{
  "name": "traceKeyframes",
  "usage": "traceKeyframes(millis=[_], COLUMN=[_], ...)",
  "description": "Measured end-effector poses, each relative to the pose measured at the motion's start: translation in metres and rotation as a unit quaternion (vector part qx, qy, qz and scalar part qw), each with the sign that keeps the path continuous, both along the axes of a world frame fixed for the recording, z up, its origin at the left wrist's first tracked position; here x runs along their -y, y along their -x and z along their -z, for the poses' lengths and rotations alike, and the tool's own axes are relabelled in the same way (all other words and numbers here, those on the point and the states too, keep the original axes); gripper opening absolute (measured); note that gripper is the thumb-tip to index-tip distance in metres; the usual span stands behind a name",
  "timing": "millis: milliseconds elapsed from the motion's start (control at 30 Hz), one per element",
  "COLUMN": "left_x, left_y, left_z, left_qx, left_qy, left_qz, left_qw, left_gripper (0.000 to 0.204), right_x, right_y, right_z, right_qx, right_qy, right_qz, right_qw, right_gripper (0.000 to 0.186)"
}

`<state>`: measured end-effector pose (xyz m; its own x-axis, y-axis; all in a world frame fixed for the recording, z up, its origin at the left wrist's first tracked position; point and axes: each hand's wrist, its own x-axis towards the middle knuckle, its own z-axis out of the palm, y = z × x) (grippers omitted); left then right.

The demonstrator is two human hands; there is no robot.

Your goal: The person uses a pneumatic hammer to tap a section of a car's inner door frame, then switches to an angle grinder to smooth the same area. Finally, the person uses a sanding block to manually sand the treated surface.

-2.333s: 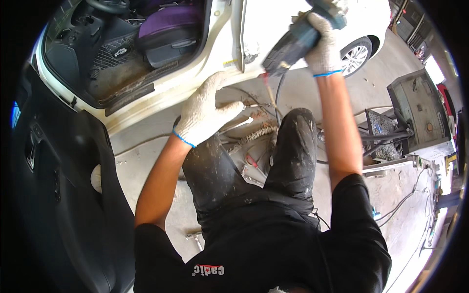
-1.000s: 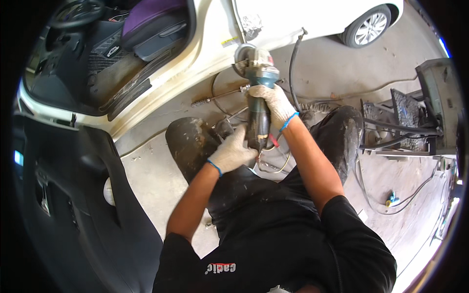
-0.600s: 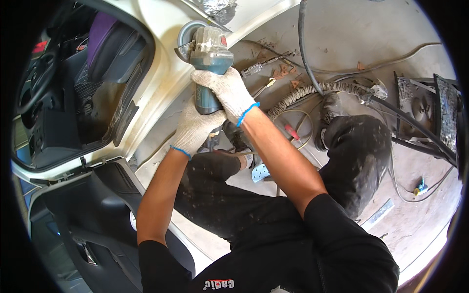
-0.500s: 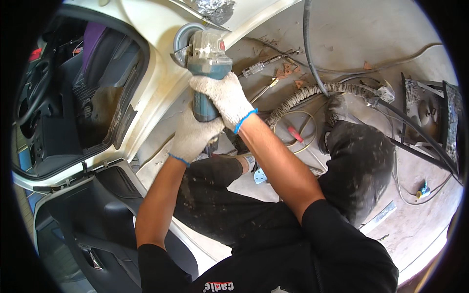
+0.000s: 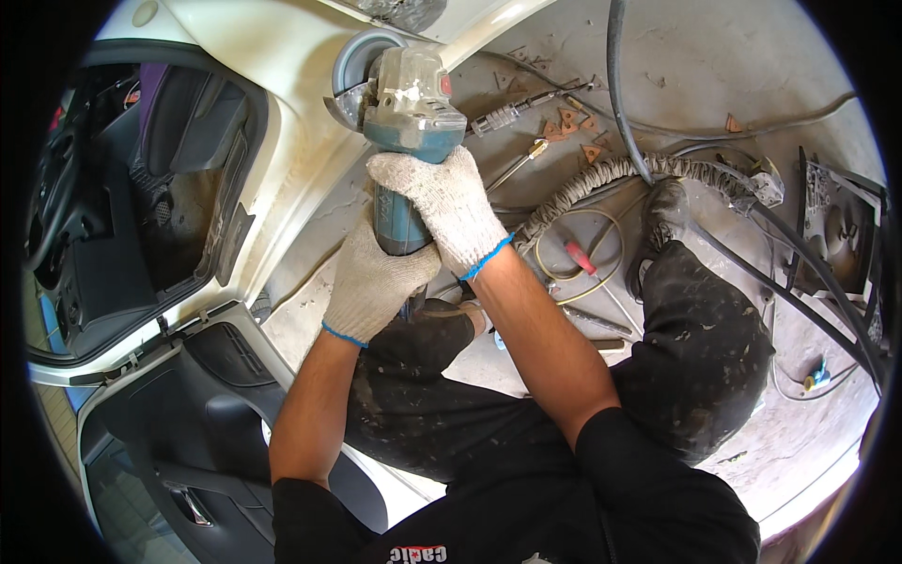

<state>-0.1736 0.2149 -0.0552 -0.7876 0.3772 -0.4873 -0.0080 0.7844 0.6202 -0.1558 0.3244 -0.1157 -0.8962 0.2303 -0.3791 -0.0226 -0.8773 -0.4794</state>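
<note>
Both my hands wear off-white knit gloves with blue cuffs. I hold a teal angle grinder in them, its head cased in a scuffed clear cover. My right hand is wrapped around the body just below the head. Lower down, my left hand grips the rear end. The grey disc with its metal guard is right by the white car body panel; whether it touches cannot be made out. A bare metal patch shows on the panel at the top edge.
An open car door is at lower left, beside the doorway with a seat. Hoses, a sleeved hose bundle, a long-nosed air tool and brown triangular pieces lie on the floor. A black metal stand is at right.
The view has shifted slightly, and the car interior sits further left in it. Both hands keep their hold on the angle grinder, which stays by the panel.
</note>
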Motion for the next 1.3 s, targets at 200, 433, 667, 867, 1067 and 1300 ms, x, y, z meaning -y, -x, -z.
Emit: traceKeyframes(millis=[200, 433, 667, 867, 1067, 1300], left_x=[0.001, -0.002, -0.008, -0.003, -0.005, -0.001], left_y=[-0.001, -0.004, -0.005, -0.006, -0.006, -0.004], left_z=[0.006, 0.003, -0.005, -0.002, -0.004, -0.001], left_qx=[-0.01, -0.041, -0.036, -0.059, -0.036, -0.071], left_qy=[-0.036, -0.03, -0.026, -0.062, -0.045, -0.043], left_qz=[-0.016, -0.021, -0.022, -0.016, -0.025, 0.008], left_qw=[0.999, 0.998, 0.999, 0.996, 0.998, 0.997], left_gripper=[0.054, 0.051, 0.047, 0.046, 0.046, 0.049], right_x=[-0.006, -0.003, -0.006, -0.005, -0.002, -0.001], right_y=[0.001, 0.005, 0.005, 0.003, 0.004, 0.002], right_z=[-0.005, -0.004, -0.006, -0.01, -0.006, -0.008], right_qx=[0.008, 0.001, -0.009, -0.025, -0.025, -0.018], right_qy=[-0.016, -0.004, -0.01, -0.016, -0.022, -0.009], right_qz=[-0.013, -0.011, -0.013, -0.009, -0.003, 0.01], right_qw=[1.0, 1.0, 1.0, 1.0, 0.999, 1.0], right_gripper=[0.033, 0.033, 0.03, 0.032, 0.03, 0.03])
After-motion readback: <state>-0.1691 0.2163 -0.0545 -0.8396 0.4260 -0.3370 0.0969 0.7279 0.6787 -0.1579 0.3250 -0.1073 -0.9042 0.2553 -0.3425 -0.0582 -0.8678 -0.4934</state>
